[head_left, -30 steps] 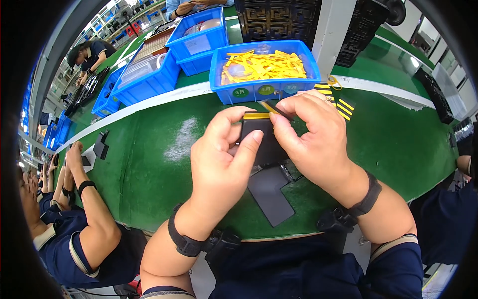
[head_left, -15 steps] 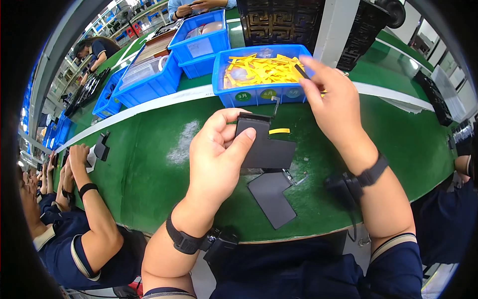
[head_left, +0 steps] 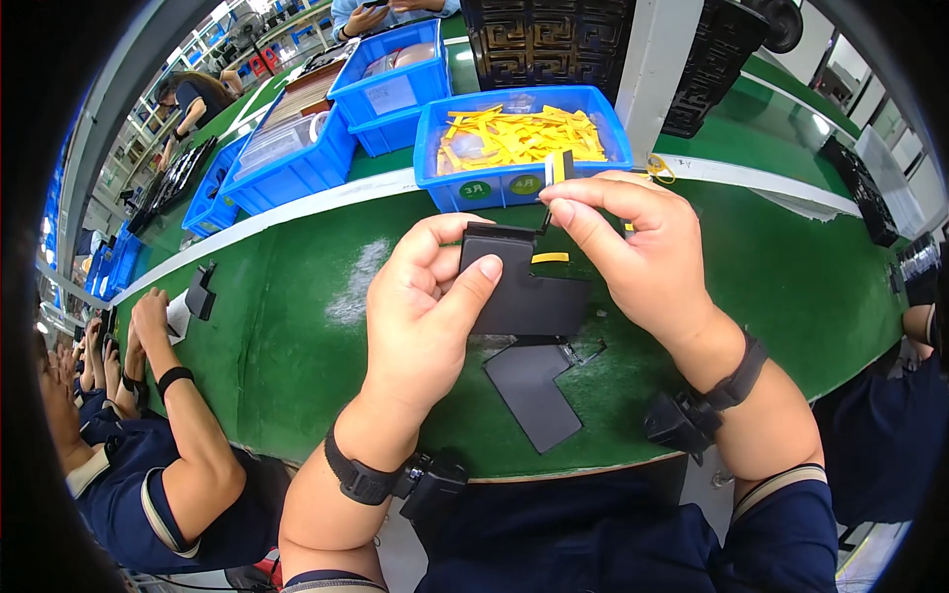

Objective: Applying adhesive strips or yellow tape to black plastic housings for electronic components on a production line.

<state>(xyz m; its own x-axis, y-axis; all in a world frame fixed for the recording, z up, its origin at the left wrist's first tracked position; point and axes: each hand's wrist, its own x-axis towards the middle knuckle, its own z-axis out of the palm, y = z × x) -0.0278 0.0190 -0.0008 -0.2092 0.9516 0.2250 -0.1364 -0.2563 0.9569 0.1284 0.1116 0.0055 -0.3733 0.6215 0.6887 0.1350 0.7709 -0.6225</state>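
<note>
My left hand (head_left: 420, 301) grips a flat black L-shaped battery pack (head_left: 529, 301) by its upper left part, thumb on the face. A yellow tab (head_left: 551, 258) sticks out at its inner corner, and a thin dark connector strip (head_left: 544, 219) rises from the top right end. The fingertips of my right hand (head_left: 633, 227) pinch a small black, yellow and white adhesive strip (head_left: 560, 170) just above that connector. Whether the right fingers also touch the connector is hard to tell. Below, a second L-shaped battery pack (head_left: 534, 395) lies on the green table.
A blue bin (head_left: 514, 188) of yellow strips (head_left: 524, 133) stands just beyond my hands. More blue bins (head_left: 292, 158) line the far left. At left, a co-worker's hands (head_left: 148, 321) are beside another black piece (head_left: 201, 294). A white post (head_left: 657, 74) rises behind the bin.
My right hand has come down and left from beside the blue bin, bringing the strip to the top of the held battery pack. My left hand has shifted slightly left.
</note>
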